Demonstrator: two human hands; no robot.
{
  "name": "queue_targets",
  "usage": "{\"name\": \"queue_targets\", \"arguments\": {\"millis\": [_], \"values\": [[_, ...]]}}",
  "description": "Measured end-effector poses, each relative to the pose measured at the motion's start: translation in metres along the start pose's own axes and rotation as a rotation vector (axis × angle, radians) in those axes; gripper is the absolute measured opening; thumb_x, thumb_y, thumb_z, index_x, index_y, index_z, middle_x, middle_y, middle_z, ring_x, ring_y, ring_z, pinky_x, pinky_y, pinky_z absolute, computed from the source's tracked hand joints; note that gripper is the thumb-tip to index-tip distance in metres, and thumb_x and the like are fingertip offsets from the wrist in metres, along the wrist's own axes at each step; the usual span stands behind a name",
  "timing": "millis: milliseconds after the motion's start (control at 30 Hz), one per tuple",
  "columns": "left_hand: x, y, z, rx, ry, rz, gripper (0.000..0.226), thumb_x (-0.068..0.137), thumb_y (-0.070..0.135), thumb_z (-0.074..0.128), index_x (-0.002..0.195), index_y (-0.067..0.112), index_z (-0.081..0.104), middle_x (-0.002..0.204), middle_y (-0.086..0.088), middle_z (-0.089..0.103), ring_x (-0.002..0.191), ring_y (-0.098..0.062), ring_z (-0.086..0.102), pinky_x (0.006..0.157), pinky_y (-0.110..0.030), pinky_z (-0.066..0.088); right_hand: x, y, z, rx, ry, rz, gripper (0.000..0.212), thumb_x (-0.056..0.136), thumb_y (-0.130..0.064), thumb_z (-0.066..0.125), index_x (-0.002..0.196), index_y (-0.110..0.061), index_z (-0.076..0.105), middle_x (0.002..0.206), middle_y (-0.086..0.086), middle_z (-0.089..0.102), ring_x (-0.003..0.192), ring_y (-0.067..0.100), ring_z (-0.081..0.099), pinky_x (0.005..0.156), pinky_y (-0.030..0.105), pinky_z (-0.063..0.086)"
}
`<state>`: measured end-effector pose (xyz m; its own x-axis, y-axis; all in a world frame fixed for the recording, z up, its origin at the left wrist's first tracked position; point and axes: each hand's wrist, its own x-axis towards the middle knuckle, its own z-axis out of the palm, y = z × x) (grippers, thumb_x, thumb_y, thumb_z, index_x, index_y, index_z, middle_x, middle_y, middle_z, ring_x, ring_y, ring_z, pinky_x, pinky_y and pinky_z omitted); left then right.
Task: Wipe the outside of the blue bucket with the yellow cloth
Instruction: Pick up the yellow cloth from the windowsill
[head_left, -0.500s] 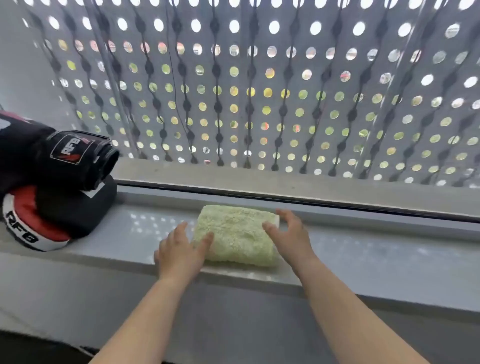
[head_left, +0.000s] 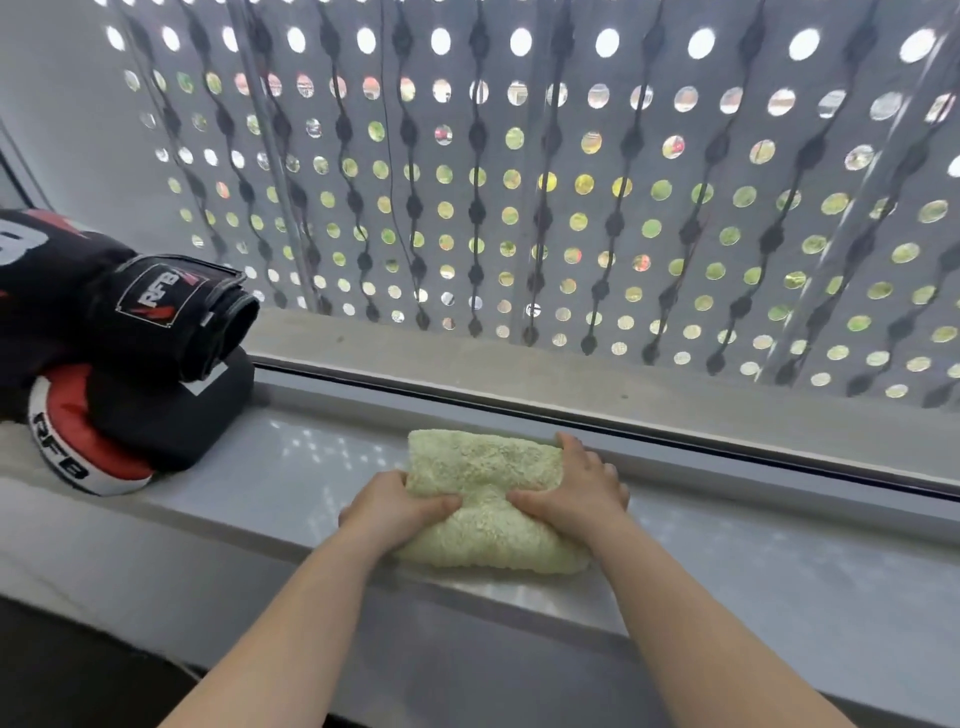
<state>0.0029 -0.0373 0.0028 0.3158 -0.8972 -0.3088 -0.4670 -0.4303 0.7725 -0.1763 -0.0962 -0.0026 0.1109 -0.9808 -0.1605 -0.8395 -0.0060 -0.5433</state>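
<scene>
A folded, fluffy yellow cloth (head_left: 483, 467) lies on the grey window sill (head_left: 779, 571) in the head view. My left hand (head_left: 395, 506) grips its left side, with the thumb pressed into the middle. My right hand (head_left: 576, 491) grips its right side, fingers over the far edge and thumb pinching toward the centre. The cloth bunches between the two thumbs. No blue bucket is in view.
Black and red boxing gloves and a pad (head_left: 119, 353) are stacked on the sill at the left. Behind the sill stands a window with a perforated grey screen (head_left: 519, 182) and hanging beaded cords. The sill's front edge drops off toward me.
Both hands have closed in from the cloth's sides and now grip it, thumbs squeezing the middle. The cloth has bunched up and its near edge has come toward me.
</scene>
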Motion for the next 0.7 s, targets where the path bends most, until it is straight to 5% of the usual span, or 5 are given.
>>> {"name": "queue_targets", "arguments": {"millis": [167,433,600,700], "values": [[-0.019,0.000,0.005,-0.367,0.024,0.109,0.023,0.069,0.013,0.071,0.081,0.025,0.056,0.091,-0.001,0.066,0.082,-0.014,0.062,0.064,-0.026,0.048,-0.004,0.006,0.004,0.021,0.049,-0.072,0.076,0.067,-0.054,0.062,0.131,-0.032,0.028,0.136,0.006,0.037,0.123,0.027,0.030,0.099,0.034,0.022],[-0.058,0.000,-0.018,-0.400,0.079,0.241,0.036,0.064,0.020,0.077,0.090,0.028,0.054,0.092,0.003,0.065,0.079,-0.011,0.063,0.059,-0.022,0.048,-0.033,-0.009,-0.022,0.214,0.078,-0.385,0.074,0.068,-0.043,0.067,0.131,-0.031,0.030,0.141,-0.003,0.031,0.132,0.016,0.019,0.107,0.034,0.014],[-0.091,-0.007,-0.052,-0.234,-0.016,0.328,0.035,0.049,0.032,0.075,0.078,0.037,0.057,0.076,0.016,0.067,0.066,0.001,0.062,0.057,-0.012,0.049,-0.058,-0.048,-0.031,0.370,-0.307,-0.588,0.072,0.062,-0.039,0.076,0.115,-0.055,0.030,0.119,-0.021,0.047,0.119,0.006,0.040,0.103,0.035,0.035],[-0.108,-0.017,-0.069,-0.195,-0.016,0.340,0.036,0.046,0.028,0.077,0.076,0.034,0.058,0.069,0.014,0.066,0.064,-0.001,0.062,0.059,-0.017,0.050,-0.074,-0.060,-0.017,0.473,-0.596,-0.584,0.044,0.061,-0.031,0.075,0.097,-0.047,0.055,0.095,-0.018,0.066,0.094,0.003,0.060,0.080,0.025,0.051]]}}
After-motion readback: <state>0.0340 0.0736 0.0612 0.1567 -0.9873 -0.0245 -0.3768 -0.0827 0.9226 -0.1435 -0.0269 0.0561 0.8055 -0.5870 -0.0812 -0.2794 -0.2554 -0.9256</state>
